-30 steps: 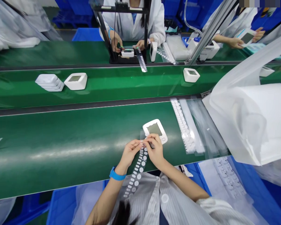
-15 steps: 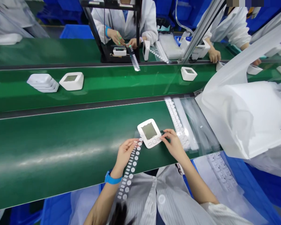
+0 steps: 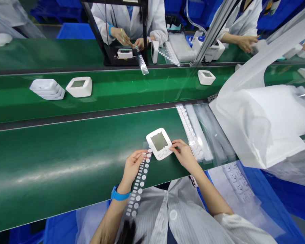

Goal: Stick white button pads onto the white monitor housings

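Note:
A white device with a grey screen (image 3: 159, 142) lies face up on the near green belt (image 3: 66, 156). My right hand (image 3: 184, 154) rests at its lower right corner, fingertips pinched against the button edge. My left hand (image 3: 132, 166) pinches the top of a clear strip of round white stickers (image 3: 139, 183) that hangs down over the belt's front edge toward my lap.
Clear sticker strips (image 3: 193, 135) lie right of the device, beside a big white bag (image 3: 264, 122). On the middle belt sit stacked white shells (image 3: 47, 88) and two white devices (image 3: 79, 86) (image 3: 206, 77). Across it, people in white coats work at a black frame (image 3: 122, 51).
My right hand left the sticker strip and moved right to the device's lower right corner. My left hand kept hold of the strip. The view shifted slightly.

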